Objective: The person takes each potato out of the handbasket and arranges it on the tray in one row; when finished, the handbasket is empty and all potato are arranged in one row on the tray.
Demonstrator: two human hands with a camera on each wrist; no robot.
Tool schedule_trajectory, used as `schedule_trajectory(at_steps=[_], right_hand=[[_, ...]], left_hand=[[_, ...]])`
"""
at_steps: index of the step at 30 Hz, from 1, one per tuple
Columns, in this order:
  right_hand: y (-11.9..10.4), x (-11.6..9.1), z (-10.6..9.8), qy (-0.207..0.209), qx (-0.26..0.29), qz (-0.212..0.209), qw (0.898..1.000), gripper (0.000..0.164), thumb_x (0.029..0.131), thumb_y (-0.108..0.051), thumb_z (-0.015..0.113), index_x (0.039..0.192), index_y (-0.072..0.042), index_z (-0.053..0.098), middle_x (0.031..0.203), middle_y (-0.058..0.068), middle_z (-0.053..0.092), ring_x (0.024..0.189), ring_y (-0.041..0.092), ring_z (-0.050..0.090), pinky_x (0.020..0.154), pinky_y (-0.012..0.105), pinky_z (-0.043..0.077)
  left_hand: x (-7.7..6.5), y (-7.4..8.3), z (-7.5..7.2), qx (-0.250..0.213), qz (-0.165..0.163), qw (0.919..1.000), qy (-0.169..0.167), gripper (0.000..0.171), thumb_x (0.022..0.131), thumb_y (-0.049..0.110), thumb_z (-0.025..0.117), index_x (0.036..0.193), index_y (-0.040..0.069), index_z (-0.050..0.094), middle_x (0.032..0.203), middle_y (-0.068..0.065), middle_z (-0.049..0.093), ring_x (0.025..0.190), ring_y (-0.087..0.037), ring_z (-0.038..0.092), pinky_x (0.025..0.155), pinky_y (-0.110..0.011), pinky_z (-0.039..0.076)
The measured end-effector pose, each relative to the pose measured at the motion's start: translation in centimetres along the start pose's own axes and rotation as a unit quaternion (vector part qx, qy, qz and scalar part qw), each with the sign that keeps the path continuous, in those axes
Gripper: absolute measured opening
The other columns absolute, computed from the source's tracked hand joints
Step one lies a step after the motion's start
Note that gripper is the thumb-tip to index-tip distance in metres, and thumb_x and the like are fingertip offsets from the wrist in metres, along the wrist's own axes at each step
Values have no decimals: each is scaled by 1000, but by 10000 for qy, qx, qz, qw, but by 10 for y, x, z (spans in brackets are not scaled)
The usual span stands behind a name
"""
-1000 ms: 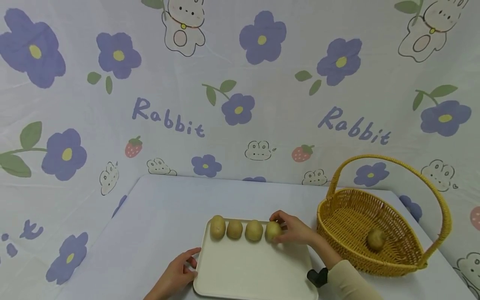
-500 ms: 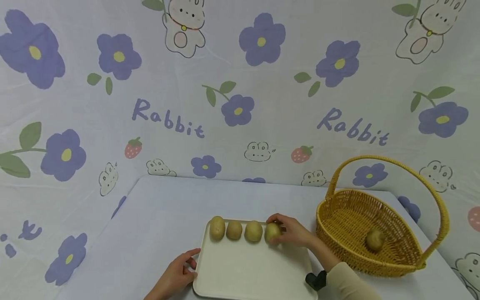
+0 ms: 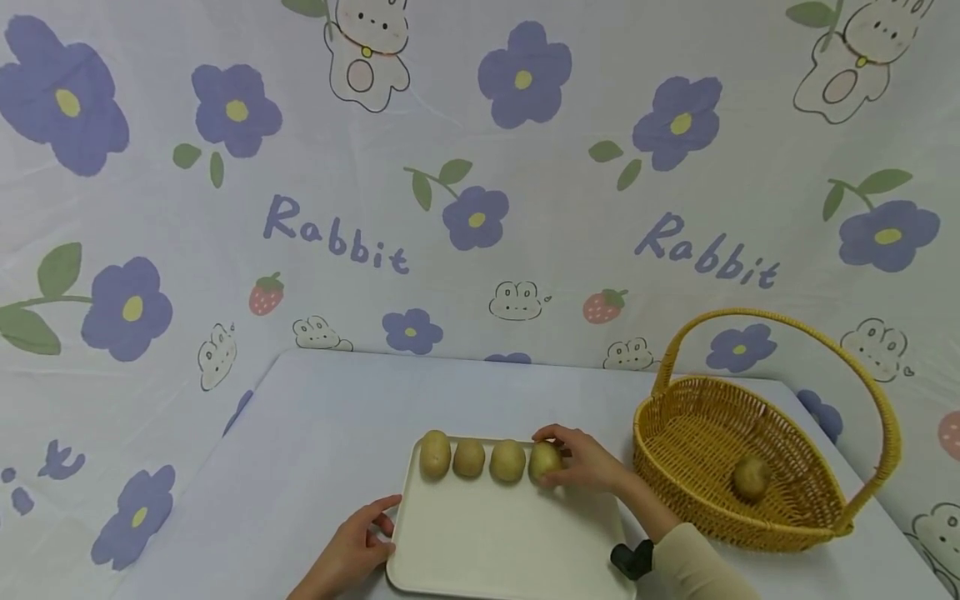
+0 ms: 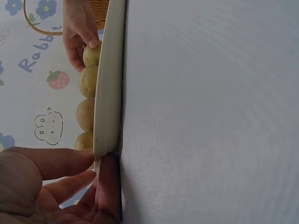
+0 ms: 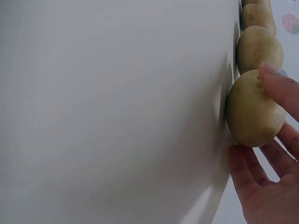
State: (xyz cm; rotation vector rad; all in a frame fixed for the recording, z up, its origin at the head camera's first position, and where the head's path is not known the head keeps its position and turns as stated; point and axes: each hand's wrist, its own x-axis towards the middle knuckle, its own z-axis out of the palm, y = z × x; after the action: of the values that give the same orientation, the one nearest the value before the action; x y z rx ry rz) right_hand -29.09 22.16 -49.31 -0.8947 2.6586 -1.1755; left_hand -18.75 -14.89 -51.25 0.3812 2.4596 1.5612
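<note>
A row of potatoes lies along the far edge of a cream tray [image 3: 510, 542]. My right hand [image 3: 594, 463] holds the rightmost potato [image 3: 543, 463], with thumb and fingers about its sides; in the right wrist view this potato [image 5: 254, 109] sits against the tray's rim. To its left stand three more: a round potato [image 3: 507, 461], a smaller potato [image 3: 468, 459] and a longer potato [image 3: 435, 455]. At the tray's left side my left hand [image 3: 352, 540] grips the edge; the left wrist view shows its fingers [image 4: 70, 161] at the rim.
A yellow wicker basket [image 3: 738, 527] with a tall arched handle stands right of the tray, one potato [image 3: 752, 478] inside it. The white table [image 3: 322, 433] ends at a wall cloth [image 3: 450, 317] printed with flowers and rabbits. A black piece [image 3: 632, 560] sits at my right wrist.
My right hand and the potato it holds have shifted very slightly left. The left hand, the tray and the basket stay where they were.
</note>
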Motion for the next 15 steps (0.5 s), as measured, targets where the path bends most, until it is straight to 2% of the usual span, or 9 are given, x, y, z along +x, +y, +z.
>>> schedule_trajectory(at_steps=[9, 12, 15], right_hand=[[-3, -3, -6, -29, 100, 28, 9999, 65, 72, -19, 80, 127, -2, 49, 127, 18, 52, 108, 33, 52, 91, 47, 44], [-8, -7, -15, 138, 109, -17, 9998, 63, 74, -18, 78, 128, -4, 48, 129, 19, 50, 112, 38, 49, 92, 47, 43], [-13, -15, -33, 409, 302, 45, 9987, 60, 77, -14, 75, 130, -6, 47, 132, 18, 48, 114, 39, 47, 94, 49, 41]], left_hand=[[-1, 1, 0, 4, -50, 10000, 14, 59, 77, -4, 62, 133, -5, 43, 93, -7, 50, 56, -6, 41, 52, -20, 37], [0, 1, 0, 41, -25, 10000, 19, 59, 77, -4, 62, 133, -5, 43, 93, -7, 50, 56, -6, 41, 51, -20, 37], [0, 1, 0, 71, -17, 10000, 16, 59, 77, -4, 62, 133, -6, 43, 92, -7, 51, 56, -5, 42, 51, -20, 37]])
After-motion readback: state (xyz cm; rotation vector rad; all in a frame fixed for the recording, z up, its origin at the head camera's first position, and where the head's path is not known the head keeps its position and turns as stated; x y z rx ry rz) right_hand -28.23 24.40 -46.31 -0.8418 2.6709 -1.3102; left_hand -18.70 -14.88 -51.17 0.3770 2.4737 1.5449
